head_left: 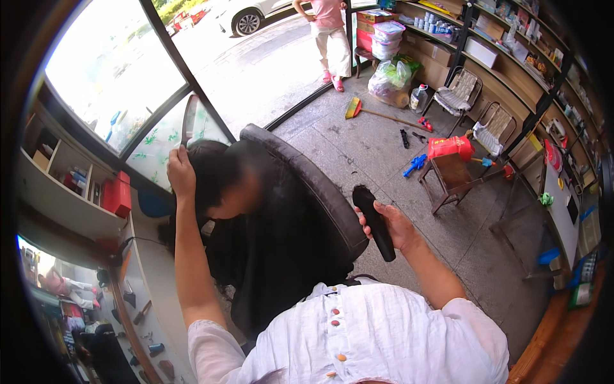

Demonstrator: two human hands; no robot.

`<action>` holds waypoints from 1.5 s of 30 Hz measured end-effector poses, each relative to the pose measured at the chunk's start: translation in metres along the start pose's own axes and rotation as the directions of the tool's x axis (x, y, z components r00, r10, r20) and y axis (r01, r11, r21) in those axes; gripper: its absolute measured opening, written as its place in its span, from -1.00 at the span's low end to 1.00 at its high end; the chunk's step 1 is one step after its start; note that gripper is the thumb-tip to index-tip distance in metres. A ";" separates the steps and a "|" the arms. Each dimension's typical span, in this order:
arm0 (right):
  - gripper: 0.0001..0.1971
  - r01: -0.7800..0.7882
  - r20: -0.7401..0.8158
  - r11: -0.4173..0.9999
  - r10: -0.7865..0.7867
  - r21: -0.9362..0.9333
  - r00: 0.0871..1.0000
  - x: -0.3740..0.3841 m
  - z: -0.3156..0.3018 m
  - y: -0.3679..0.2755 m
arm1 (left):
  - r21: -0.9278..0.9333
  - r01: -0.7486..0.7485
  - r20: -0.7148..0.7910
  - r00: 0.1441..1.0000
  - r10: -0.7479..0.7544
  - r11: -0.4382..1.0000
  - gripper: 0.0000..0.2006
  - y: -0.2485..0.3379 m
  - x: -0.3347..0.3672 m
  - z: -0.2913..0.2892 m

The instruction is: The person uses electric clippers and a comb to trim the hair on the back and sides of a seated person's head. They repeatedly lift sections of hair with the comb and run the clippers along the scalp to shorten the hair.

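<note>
A person with dark hair (203, 168) sits with the head bent forward, wrapped in a black cape (275, 249), in a black padded chair (320, 185). My left hand (181, 173) is raised beside the hair, its fingers closed on the lower end of a long, slim comb (189, 121) that points upward. Off to the right of the chair, my right hand (398, 225) grips a black hair clipper (376, 227) by its body. The clipper's head points up and away from me, apart from the hair.
At left are a white counter (146, 275), a red box (118, 194) and a mirror (70, 307). A wooden chair (448, 176) with a red bag, a broom (384, 115) and toys are on the floor at right. Shelves (505, 70) line the wall; another person (329, 38) stands by the doorway.
</note>
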State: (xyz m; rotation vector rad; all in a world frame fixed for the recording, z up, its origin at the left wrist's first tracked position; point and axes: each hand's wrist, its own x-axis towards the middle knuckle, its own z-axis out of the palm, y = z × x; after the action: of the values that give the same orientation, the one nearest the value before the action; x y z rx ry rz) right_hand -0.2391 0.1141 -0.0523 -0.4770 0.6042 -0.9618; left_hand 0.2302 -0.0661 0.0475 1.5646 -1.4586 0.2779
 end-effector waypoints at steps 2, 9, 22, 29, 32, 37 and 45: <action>-0.51 0.006 -0.024 1.000 -0.007 -0.021 1.000 -0.005 0.011 0.007 | -0.067 -0.010 0.032 0.999 0.012 0.998 -0.61 0.005 0.003 -0.001; -0.45 0.054 -0.041 0.998 -0.053 0.031 0.998 -0.021 0.029 0.039 | 0.044 -0.520 -0.246 0.822 0.514 0.853 -0.80 0.020 -0.011 -0.041; -0.51 0.020 -0.050 1.000 -0.019 0.023 0.999 0.019 0.079 0.090 | 0.091 -0.704 0.494 0.646 0.581 0.705 -0.85 0.023 -0.086 -0.106; -0.56 -0.041 -0.004 0.995 0.041 -0.095 0.999 0.050 0.083 0.080 | 0.202 -0.676 0.393 0.718 0.574 0.708 -0.88 0.062 -0.091 -0.117; -0.57 -0.071 0.034 0.990 0.075 -0.123 0.997 0.067 0.080 0.067 | 0.303 -0.643 0.441 0.749 0.495 0.704 -0.87 0.066 -0.094 -0.112; -0.52 -0.106 0.112 0.979 0.126 -0.174 0.986 0.093 0.070 0.053 | 0.385 -0.623 0.628 0.717 0.302 0.680 -0.87 0.078 -0.109 -0.110; -0.70 -0.140 0.222 0.980 0.168 -0.139 0.961 0.143 0.081 0.063 | 0.246 -0.620 0.710 0.639 0.298 0.745 -0.75 0.120 -0.080 -0.128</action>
State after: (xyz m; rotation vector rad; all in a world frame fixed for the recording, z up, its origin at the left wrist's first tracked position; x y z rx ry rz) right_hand -0.0854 0.0308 -0.0686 -0.6326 0.4815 -0.7109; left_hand 0.1579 0.0996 0.1142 1.7056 -2.5243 0.4741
